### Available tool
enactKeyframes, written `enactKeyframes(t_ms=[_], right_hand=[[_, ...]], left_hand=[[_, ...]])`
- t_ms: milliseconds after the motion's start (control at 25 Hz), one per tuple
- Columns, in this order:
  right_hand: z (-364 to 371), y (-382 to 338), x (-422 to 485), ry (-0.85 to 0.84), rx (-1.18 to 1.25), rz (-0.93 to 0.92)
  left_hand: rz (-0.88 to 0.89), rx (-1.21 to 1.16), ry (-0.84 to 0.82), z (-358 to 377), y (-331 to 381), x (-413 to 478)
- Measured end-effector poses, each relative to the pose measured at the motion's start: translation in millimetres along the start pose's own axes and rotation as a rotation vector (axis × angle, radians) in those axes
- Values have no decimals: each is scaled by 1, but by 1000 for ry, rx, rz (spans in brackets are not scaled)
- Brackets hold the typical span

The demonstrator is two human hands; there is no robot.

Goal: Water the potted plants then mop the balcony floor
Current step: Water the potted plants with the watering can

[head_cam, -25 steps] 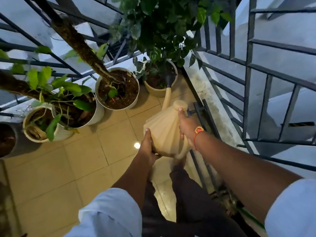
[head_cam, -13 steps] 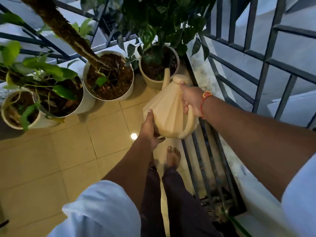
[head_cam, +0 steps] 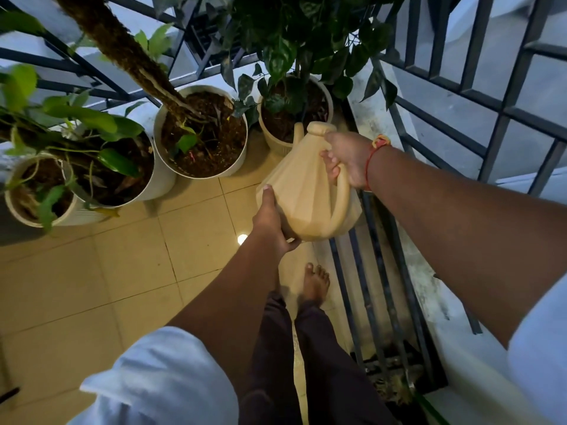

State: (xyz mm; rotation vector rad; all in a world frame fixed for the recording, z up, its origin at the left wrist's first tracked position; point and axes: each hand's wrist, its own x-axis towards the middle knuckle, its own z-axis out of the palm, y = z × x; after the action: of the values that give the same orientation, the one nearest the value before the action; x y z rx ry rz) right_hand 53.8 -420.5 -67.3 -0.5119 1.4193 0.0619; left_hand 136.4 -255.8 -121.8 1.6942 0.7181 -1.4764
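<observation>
Where the tiled floor (head_cam: 122, 271) ends at the far side, four pots stand in a row. Pot 1 (head_cam: 12, 210), far left, is the smallest and holds a leafy vine. Pot 2 (head_cam: 162, 182), white, stands just beside it on the right and carries broad green leaves. Pot 3 (head_cam: 237, 168), also white, stands just beside pot 2. A thick rough trunk (head_cam: 129, 53) rises from its soil and leans to the upper left. Pot 4 (head_cam: 276, 148), beige, stands in the corner just beside pot 3, under dark foliage (head_cam: 306, 32).

The can (head_cam: 303, 191), beige and faceted, is held in the air in front of pot 4 and tilted forward. Its spout (head_cam: 299, 133) reaches over the near rim of pot 4. Whether water flows cannot be told. A knob lid (head_cam: 320, 128) sits on top.

Left hand (head_cam: 270, 219): cups the can's lower left side, thumb lying up the wall, fingers wrapped under the base.

Right hand (head_cam: 346, 157): fingers are curled round the upper part of the loop handle (head_cam: 340, 210), clamped on it. A red thread (head_cam: 369, 164) circles the right wrist.

Below the can, a bare foot (head_cam: 316, 280) stands on the floor, near a spot of reflected light (head_cam: 242, 239). To the right of the foot, a barred grate (head_cam: 368, 271) runs along the floor edge. Further right, a pale ledge (head_cam: 377, 118) and a dark railing (head_cam: 506, 115) close that side.
</observation>
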Motion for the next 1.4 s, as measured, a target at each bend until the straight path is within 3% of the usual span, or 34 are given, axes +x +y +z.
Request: enactKeyframes(t_ms=[120,320,680,1000,1400], right_hand=[[-3,-3,1,-66,86,10],[2,-11,-5,27,5,-43],[8,-10,-7,43,30,-74],[7,-17,-8,-48,115,-26],[14,-16,-6,80,22,-72]], left_hand=[[-31,-5,17,6,4,-4],[-27,29,8,11,10,-9],[-44,53,73,12,18,-20],[-49,10,54,13,18,-22],[-38,-30,39,10,23,-22]])
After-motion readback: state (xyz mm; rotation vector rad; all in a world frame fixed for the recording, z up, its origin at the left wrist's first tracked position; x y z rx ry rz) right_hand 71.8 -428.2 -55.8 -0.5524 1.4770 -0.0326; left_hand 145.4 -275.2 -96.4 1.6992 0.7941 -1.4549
